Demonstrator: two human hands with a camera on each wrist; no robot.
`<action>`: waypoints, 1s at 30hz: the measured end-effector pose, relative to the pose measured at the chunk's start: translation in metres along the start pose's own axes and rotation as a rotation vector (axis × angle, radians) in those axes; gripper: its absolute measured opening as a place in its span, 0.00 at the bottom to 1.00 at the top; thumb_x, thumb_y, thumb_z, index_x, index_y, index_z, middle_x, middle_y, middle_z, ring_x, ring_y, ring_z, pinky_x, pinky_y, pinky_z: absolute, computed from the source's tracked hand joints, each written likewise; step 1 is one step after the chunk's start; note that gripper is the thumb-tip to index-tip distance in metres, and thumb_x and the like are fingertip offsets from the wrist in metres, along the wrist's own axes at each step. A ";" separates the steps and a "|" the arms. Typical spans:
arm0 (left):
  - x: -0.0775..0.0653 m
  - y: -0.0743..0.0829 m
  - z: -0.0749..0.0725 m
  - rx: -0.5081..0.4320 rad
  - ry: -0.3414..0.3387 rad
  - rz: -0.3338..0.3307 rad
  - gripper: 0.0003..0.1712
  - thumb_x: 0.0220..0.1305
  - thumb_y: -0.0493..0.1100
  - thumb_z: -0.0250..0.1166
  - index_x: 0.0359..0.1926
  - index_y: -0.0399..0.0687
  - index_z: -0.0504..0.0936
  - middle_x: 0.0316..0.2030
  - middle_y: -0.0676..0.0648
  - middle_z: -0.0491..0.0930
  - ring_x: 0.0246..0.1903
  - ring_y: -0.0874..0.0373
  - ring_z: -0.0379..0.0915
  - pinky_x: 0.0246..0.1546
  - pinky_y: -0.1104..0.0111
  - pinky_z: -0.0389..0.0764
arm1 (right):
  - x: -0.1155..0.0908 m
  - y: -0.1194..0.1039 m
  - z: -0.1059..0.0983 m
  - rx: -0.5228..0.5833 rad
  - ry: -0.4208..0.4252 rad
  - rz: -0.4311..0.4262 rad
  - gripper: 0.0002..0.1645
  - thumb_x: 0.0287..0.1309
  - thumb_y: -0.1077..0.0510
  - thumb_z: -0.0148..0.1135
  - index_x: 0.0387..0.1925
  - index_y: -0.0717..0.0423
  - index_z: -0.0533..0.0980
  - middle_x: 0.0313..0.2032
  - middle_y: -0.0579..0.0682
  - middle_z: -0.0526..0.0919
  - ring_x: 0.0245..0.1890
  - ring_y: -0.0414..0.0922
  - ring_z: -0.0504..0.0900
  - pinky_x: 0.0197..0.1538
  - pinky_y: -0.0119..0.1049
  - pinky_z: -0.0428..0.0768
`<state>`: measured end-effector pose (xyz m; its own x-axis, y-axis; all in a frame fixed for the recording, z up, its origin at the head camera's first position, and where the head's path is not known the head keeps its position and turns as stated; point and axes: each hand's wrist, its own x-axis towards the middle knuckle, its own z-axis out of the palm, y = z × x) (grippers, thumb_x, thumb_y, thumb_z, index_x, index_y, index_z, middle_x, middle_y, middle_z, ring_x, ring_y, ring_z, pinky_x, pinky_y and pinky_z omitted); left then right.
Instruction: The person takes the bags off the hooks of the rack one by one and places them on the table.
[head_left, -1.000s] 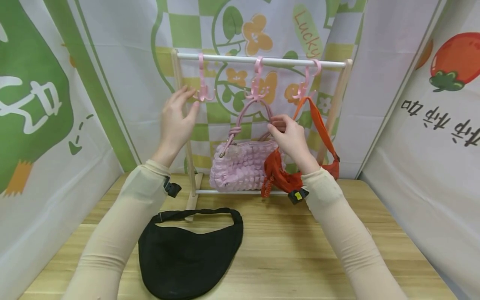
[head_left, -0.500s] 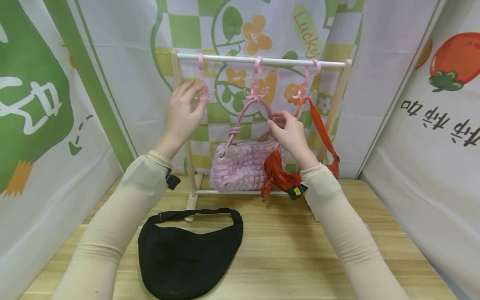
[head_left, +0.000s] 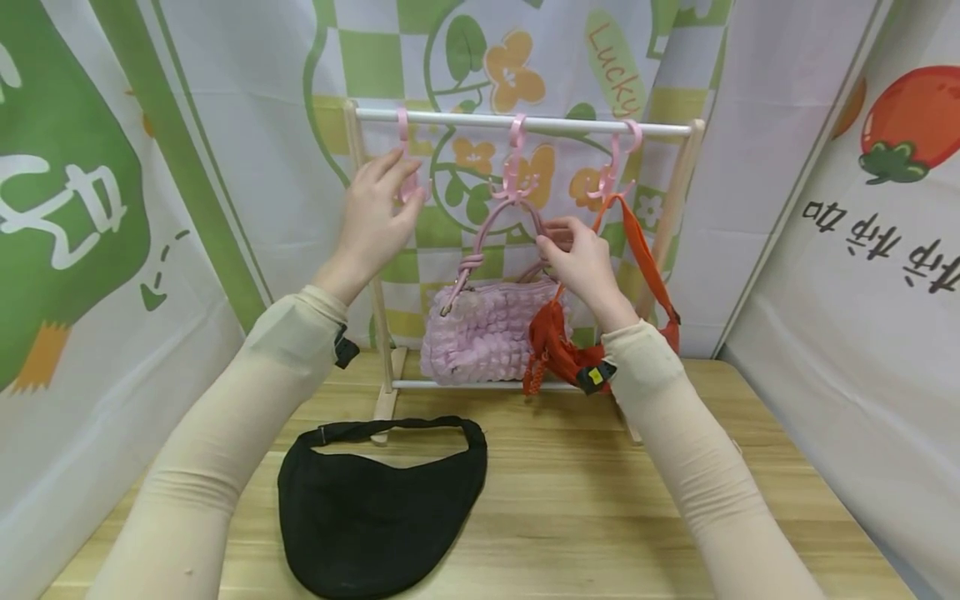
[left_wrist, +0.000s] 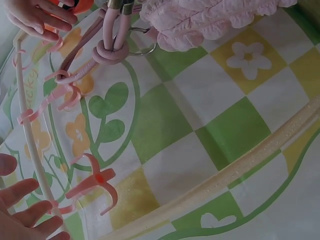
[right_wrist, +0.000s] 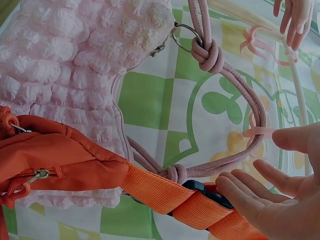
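In the head view, my left hand (head_left: 377, 212) is raised beside the left pink hook (head_left: 402, 127), covering part of it. The left wrist view shows its spread fingers apart from the hook's prongs (left_wrist: 92, 182). My right hand (head_left: 583, 262) is at the handle (head_left: 480, 242) of a pink ruffled handbag (head_left: 480, 333) hanging from the middle hook (head_left: 517, 162). Its fingers look extended and hold nothing in the right wrist view. An orange bag (right_wrist: 55, 155) hangs by its strap (head_left: 643, 254) from the right hook (head_left: 611, 167), partly behind my right forearm.
A black shoulder bag (head_left: 375, 517) lies flat on the wooden table (head_left: 555, 508), in front of the rack's left foot. The rack has a white top rail (head_left: 457, 119) and wooden posts (head_left: 678, 179). Printed cloth (head_left: 810, 250) encloses the sides and back.
My left hand has moved right and slightly up, from left of the left hook to in front of it. The right hand and the bags have barely shifted.
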<state>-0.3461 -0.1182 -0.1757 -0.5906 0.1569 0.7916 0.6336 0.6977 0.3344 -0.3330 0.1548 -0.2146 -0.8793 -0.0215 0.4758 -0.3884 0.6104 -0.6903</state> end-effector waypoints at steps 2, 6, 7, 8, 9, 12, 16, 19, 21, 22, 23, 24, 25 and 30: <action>0.002 0.000 0.001 0.007 0.005 0.017 0.23 0.66 0.45 0.58 0.59 0.42 0.74 0.66 0.40 0.66 0.66 0.46 0.59 0.70 0.56 0.54 | 0.001 0.000 0.000 0.005 -0.007 0.002 0.24 0.63 0.51 0.57 0.57 0.56 0.72 0.52 0.55 0.81 0.49 0.48 0.82 0.48 0.43 0.82; 0.005 0.002 0.002 0.032 0.013 0.040 0.23 0.66 0.46 0.57 0.59 0.43 0.75 0.65 0.39 0.67 0.66 0.46 0.60 0.70 0.58 0.54 | 0.005 0.000 -0.001 -0.021 -0.002 -0.005 0.24 0.63 0.50 0.57 0.57 0.57 0.72 0.53 0.56 0.81 0.50 0.49 0.82 0.51 0.44 0.80; 0.006 0.002 0.002 0.038 0.014 0.043 0.23 0.66 0.46 0.57 0.59 0.43 0.75 0.65 0.39 0.67 0.66 0.46 0.60 0.70 0.58 0.55 | 0.006 -0.001 -0.001 -0.030 0.000 -0.005 0.25 0.63 0.49 0.57 0.57 0.57 0.72 0.53 0.56 0.81 0.51 0.49 0.82 0.52 0.44 0.80; 0.007 0.003 0.002 0.041 0.013 0.043 0.23 0.66 0.46 0.57 0.59 0.43 0.75 0.65 0.39 0.67 0.66 0.46 0.60 0.70 0.58 0.55 | 0.007 -0.001 -0.002 -0.034 0.002 -0.005 0.25 0.63 0.49 0.57 0.57 0.57 0.72 0.53 0.56 0.81 0.51 0.49 0.82 0.52 0.44 0.79; 0.008 0.003 0.002 0.047 0.009 0.043 0.23 0.66 0.46 0.57 0.60 0.44 0.74 0.65 0.40 0.66 0.66 0.46 0.60 0.70 0.58 0.55 | 0.008 -0.001 -0.002 -0.038 0.007 -0.005 0.25 0.63 0.49 0.57 0.57 0.56 0.72 0.53 0.56 0.81 0.51 0.49 0.81 0.53 0.43 0.79; 0.011 0.005 0.002 0.063 -0.008 0.040 0.23 0.67 0.47 0.56 0.61 0.45 0.74 0.66 0.41 0.65 0.67 0.47 0.58 0.70 0.58 0.54 | 0.011 -0.003 -0.003 -0.033 0.017 -0.006 0.24 0.62 0.50 0.58 0.56 0.57 0.73 0.52 0.56 0.81 0.51 0.49 0.81 0.54 0.43 0.78; 0.016 0.008 0.002 0.080 -0.030 0.037 0.24 0.67 0.47 0.56 0.61 0.46 0.73 0.67 0.43 0.64 0.68 0.48 0.57 0.71 0.60 0.52 | 0.013 -0.004 -0.003 -0.016 0.013 0.011 0.24 0.62 0.51 0.58 0.57 0.57 0.73 0.53 0.56 0.81 0.53 0.48 0.81 0.51 0.41 0.81; 0.019 0.010 0.001 0.082 -0.035 0.034 0.23 0.67 0.47 0.56 0.61 0.46 0.73 0.68 0.43 0.64 0.68 0.49 0.57 0.71 0.61 0.52 | 0.016 -0.003 -0.002 -0.015 0.006 0.030 0.24 0.62 0.50 0.57 0.57 0.56 0.73 0.53 0.55 0.81 0.53 0.47 0.80 0.50 0.40 0.81; 0.022 0.010 0.002 0.085 -0.033 0.037 0.23 0.67 0.47 0.56 0.61 0.46 0.73 0.68 0.43 0.64 0.68 0.49 0.57 0.71 0.61 0.52 | 0.019 -0.003 -0.002 -0.028 0.012 0.037 0.25 0.62 0.49 0.57 0.57 0.56 0.73 0.53 0.54 0.81 0.54 0.47 0.80 0.53 0.40 0.79; 0.023 0.011 0.002 0.087 -0.034 0.038 0.23 0.67 0.47 0.56 0.61 0.46 0.73 0.68 0.44 0.64 0.68 0.50 0.57 0.71 0.61 0.52 | 0.020 -0.003 -0.001 -0.031 0.016 0.040 0.25 0.61 0.49 0.57 0.57 0.55 0.73 0.53 0.54 0.81 0.54 0.47 0.80 0.54 0.40 0.79; 0.024 0.011 0.002 0.089 -0.033 0.040 0.23 0.67 0.47 0.56 0.61 0.46 0.73 0.68 0.44 0.64 0.68 0.50 0.57 0.71 0.62 0.53 | 0.021 -0.002 -0.001 -0.037 0.020 0.043 0.24 0.61 0.49 0.57 0.57 0.55 0.74 0.53 0.54 0.81 0.54 0.47 0.79 0.55 0.40 0.77; 0.025 0.012 0.001 0.091 -0.032 0.042 0.23 0.67 0.47 0.56 0.61 0.46 0.73 0.68 0.44 0.64 0.68 0.50 0.58 0.71 0.62 0.53 | 0.022 -0.002 -0.001 -0.038 0.024 0.048 0.24 0.61 0.49 0.57 0.57 0.54 0.74 0.53 0.53 0.82 0.54 0.46 0.79 0.56 0.40 0.77; 0.026 0.013 0.001 0.092 -0.032 0.047 0.23 0.67 0.47 0.56 0.61 0.46 0.73 0.68 0.44 0.64 0.68 0.50 0.57 0.71 0.62 0.53 | 0.023 -0.002 0.000 -0.037 0.028 0.050 0.24 0.61 0.49 0.57 0.56 0.54 0.74 0.52 0.53 0.82 0.54 0.47 0.79 0.57 0.40 0.76; 0.032 0.015 0.000 0.095 -0.032 0.070 0.23 0.67 0.46 0.56 0.62 0.47 0.73 0.67 0.44 0.64 0.68 0.50 0.57 0.71 0.63 0.52 | 0.029 0.001 0.001 -0.037 0.039 0.064 0.24 0.61 0.49 0.57 0.56 0.54 0.74 0.52 0.54 0.82 0.54 0.47 0.79 0.57 0.40 0.75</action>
<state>-0.3553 -0.1021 -0.1457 -0.5637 0.2287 0.7937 0.6240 0.7474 0.2278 -0.3586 0.1535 -0.2021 -0.8901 0.0491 0.4531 -0.3211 0.6381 -0.6998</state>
